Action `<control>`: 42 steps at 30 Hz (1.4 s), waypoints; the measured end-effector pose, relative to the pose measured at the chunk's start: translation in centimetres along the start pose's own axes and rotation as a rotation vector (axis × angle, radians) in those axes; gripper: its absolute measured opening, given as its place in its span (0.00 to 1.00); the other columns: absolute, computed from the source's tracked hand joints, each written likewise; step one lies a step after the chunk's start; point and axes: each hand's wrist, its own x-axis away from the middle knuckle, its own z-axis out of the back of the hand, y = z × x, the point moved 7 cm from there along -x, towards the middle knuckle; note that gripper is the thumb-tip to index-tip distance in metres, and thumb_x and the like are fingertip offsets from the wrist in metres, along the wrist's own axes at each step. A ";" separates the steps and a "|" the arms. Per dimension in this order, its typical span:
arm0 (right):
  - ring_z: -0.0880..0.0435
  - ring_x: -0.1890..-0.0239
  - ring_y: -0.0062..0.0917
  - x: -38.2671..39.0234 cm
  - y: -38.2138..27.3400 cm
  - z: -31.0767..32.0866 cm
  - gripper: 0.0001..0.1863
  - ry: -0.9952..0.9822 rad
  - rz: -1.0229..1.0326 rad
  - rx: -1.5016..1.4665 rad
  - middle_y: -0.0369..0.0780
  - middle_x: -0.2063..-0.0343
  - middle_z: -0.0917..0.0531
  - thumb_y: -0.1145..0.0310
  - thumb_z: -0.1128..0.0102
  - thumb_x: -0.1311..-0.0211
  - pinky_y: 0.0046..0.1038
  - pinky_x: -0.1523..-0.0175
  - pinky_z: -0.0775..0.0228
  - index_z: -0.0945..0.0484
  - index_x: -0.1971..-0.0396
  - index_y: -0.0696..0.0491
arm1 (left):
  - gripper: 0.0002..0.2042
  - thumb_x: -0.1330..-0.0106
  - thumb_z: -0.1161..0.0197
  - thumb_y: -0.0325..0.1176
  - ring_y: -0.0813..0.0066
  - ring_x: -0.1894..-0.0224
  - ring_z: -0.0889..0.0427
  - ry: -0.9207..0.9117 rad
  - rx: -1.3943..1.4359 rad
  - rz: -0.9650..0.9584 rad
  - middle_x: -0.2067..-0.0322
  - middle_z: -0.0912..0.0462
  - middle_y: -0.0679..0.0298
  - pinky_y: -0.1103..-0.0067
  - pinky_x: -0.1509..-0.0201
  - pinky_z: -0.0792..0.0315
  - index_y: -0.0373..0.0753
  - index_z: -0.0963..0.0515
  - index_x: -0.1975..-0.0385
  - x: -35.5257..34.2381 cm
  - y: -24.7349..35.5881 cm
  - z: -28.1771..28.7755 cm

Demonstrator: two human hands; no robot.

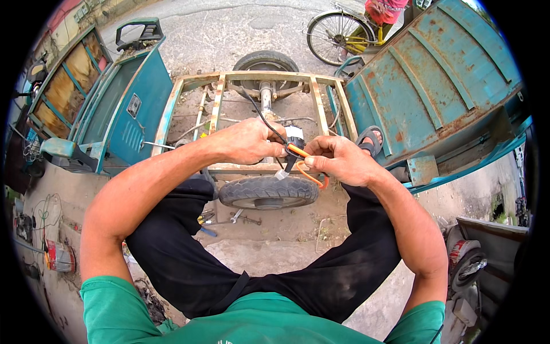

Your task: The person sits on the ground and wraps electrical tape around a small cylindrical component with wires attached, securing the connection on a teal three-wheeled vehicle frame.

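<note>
My left hand [255,142] is closed, pinching a black cable [260,110] that comes down from the metal frame. Close beside it, my right hand [344,160] pinches an orange cable [299,151] between thumb and fingers. The orange cable crosses the black one at my left fingertips, and its loop [322,182] hangs below my right hand. A pale plug connector [281,174] dangles under my left fingers. Just behind the hands is a black part with a white top [294,133], partly hidden; I cannot tell its kind.
A bare metal frame [266,75] lies ahead, with a near wheel [268,194] and a far wheel [265,58]. Teal body panels stand at left [132,109] and right [435,86]. A wrench [236,216] lies on the ground. Beyond, a person [387,11] is by a bicycle [338,39].
</note>
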 end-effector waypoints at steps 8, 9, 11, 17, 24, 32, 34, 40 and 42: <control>0.24 0.72 0.15 -0.1 0.1 -0.5 0.14 -0.026 0.030 -0.030 0.34 0.75 0.20 0.66 0.31 0.35 0.24 0.67 0.29 0.19 0.59 0.61 | 0.14 0.34 0.30 0.39 0.80 0.66 0.24 -0.033 0.072 0.022 0.67 0.15 0.67 0.75 0.61 0.29 0.36 0.18 0.56 0.3 -0.3 0.4; 0.24 0.72 0.15 -0.1 -0.3 -0.6 0.13 -0.004 0.023 0.003 0.34 0.75 0.20 0.67 0.31 0.36 0.24 0.67 0.29 0.19 0.60 0.61 | 0.15 0.35 0.29 0.39 0.80 0.65 0.23 -0.024 0.079 0.017 0.66 0.14 0.66 0.76 0.60 0.29 0.36 0.18 0.55 0.5 -0.5 0.6; 0.24 0.71 0.14 0.1 -0.7 -0.4 0.12 0.050 0.021 0.073 0.34 0.75 0.20 0.68 0.29 0.38 0.24 0.66 0.30 0.18 0.62 0.61 | 0.17 0.36 0.27 0.39 0.79 0.63 0.22 -0.037 0.180 -0.004 0.64 0.14 0.66 0.76 0.57 0.28 0.36 0.18 0.54 0.6 -0.7 0.5; 0.25 0.70 0.13 0.1 -1.2 -0.6 0.11 0.146 -0.005 0.123 0.34 0.74 0.19 0.68 0.28 0.40 0.23 0.65 0.31 0.19 0.66 0.60 | 0.19 0.38 0.25 0.42 0.79 0.61 0.21 -0.033 0.357 -0.047 0.65 0.15 0.66 0.78 0.56 0.28 0.36 0.18 0.54 0.7 0.4 -0.5; 0.21 0.68 0.14 0.1 -1.1 -1.2 0.16 0.135 0.006 0.035 0.35 0.71 0.16 0.68 0.29 0.40 0.22 0.62 0.29 0.19 0.56 0.60 | 0.09 0.39 0.35 0.32 0.82 0.70 0.30 0.073 0.121 0.016 0.75 0.24 0.69 0.76 0.66 0.33 0.36 0.18 0.61 0.7 1.6 -0.8; 0.20 0.66 0.14 0.0 -1.3 -1.2 0.23 0.118 0.037 -0.053 0.35 0.69 0.15 0.66 0.29 0.37 0.22 0.58 0.26 0.22 0.47 0.64 | 0.07 0.36 0.40 0.30 0.79 0.68 0.24 -0.005 0.109 0.024 0.74 0.20 0.67 0.74 0.62 0.29 0.36 0.21 0.62 0.9 1.9 -1.5; 0.21 0.66 0.13 -0.2 -1.1 -1.1 0.25 0.140 0.098 -0.135 0.35 0.68 0.16 0.65 0.29 0.37 0.22 0.58 0.26 0.23 0.45 0.64 | 0.08 0.34 0.40 0.31 0.79 0.65 0.20 -0.008 0.208 -0.006 0.71 0.16 0.65 0.74 0.58 0.27 0.36 0.22 0.60 0.8 1.8 -1.8; 0.23 0.68 0.12 0.4 -2.2 -1.4 0.34 0.128 0.089 -0.124 0.32 0.71 0.20 0.69 0.30 0.36 0.19 0.61 0.28 0.32 0.35 0.68 | 0.14 0.35 0.32 0.39 0.79 0.60 0.20 -0.080 -0.009 -0.038 0.66 0.15 0.65 0.74 0.54 0.27 0.35 0.20 0.58 1.4 2.4 -1.6; 0.24 0.68 0.12 1.2 -3.1 -1.5 0.34 0.120 0.092 -0.134 0.32 0.71 0.21 0.68 0.30 0.36 0.19 0.61 0.28 0.33 0.35 0.68 | 0.14 0.35 0.31 0.38 0.78 0.60 0.19 -0.147 -0.033 0.010 0.65 0.16 0.66 0.75 0.53 0.26 0.35 0.19 0.56 1.7 2.8 -1.8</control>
